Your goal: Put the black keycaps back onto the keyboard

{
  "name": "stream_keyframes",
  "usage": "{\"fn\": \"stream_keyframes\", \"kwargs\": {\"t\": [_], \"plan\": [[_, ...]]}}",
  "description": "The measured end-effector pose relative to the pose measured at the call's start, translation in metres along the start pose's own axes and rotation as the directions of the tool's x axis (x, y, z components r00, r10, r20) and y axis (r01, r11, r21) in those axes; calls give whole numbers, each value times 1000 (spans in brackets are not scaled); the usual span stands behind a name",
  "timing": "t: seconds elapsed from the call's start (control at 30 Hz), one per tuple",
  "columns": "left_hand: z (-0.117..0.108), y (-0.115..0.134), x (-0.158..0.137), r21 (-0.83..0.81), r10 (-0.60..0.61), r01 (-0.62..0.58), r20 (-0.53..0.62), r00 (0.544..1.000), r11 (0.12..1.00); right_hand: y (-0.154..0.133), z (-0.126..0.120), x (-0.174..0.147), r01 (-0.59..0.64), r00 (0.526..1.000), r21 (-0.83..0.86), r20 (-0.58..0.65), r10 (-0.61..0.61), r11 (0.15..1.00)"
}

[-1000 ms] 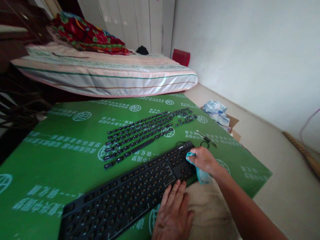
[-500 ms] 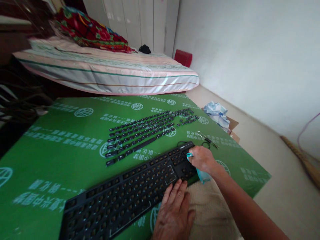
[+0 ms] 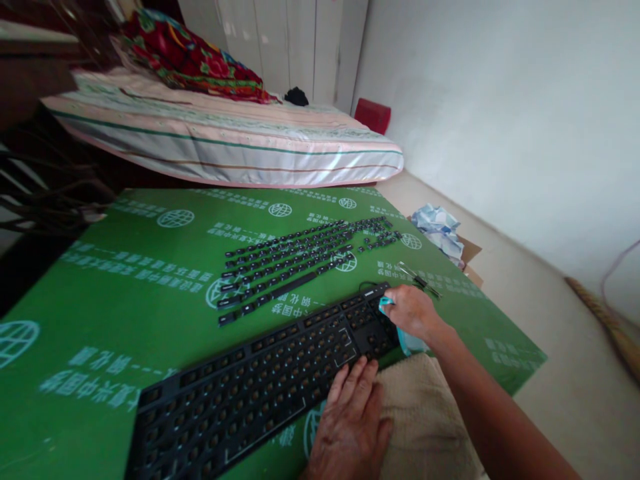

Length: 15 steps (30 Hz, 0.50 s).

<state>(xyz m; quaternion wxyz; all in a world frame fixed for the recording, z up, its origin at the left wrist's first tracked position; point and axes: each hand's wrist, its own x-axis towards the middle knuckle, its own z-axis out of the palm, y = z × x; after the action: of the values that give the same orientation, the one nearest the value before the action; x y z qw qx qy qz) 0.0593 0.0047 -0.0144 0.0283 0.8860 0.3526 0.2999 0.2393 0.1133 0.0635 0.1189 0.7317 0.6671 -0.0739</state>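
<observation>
A black keyboard (image 3: 235,390) with its keycaps off lies slantwise on the green table (image 3: 165,300), its key sockets bare. My left hand (image 3: 350,413) rests flat with fingers stretched out, fingertips touching the near edge of the keyboard. At the keyboard's right end, my right hand (image 3: 413,310) is closed round a light-blue cloth (image 3: 411,341), pressed to the number-pad side. Part of that cloth hangs below the hand; the fingertips are hidden. Behind the keyboard, loose black keycaps (image 3: 285,267) are laid out in rows.
A thin tool with wire prongs (image 3: 419,280) lies right of the keycaps. Beige fabric (image 3: 420,407) is at the near edge by my left hand. A striped bed (image 3: 240,143) stands beyond the table, and crumpled wrapping in a carton (image 3: 437,223) sits on the floor at right.
The view has shifted slightly, so most things appear a little to the right. My right hand stays closed on the cloth at the keyboard's right end; my left hand keeps its place.
</observation>
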Motion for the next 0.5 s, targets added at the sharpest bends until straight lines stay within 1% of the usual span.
{"fn": "stream_keyframes", "kwargs": {"t": [0.1,0.23,0.27,0.4,0.5], "plan": [[6,0,-2,-1,-2,2,-8,1000,1000,-4,-2,5,16,1000,-3,-6,-16,1000],[18,1,-7,-30,-24,20,-120,992,999,-9,-2,10,46,999,-26,5,-46,999],[20,1,-8,-35,-30,26,-124,992,999,-10,-2,11,48,999,-35,8,-48,998],[14,2,-7,-30,-36,35,-31,999,999,-10,-4,11,60,998,-56,33,-58,997],[5,1,-3,-30,-25,26,5,1000,999,-10,-6,12,76,996,-58,51,-74,995]]}}
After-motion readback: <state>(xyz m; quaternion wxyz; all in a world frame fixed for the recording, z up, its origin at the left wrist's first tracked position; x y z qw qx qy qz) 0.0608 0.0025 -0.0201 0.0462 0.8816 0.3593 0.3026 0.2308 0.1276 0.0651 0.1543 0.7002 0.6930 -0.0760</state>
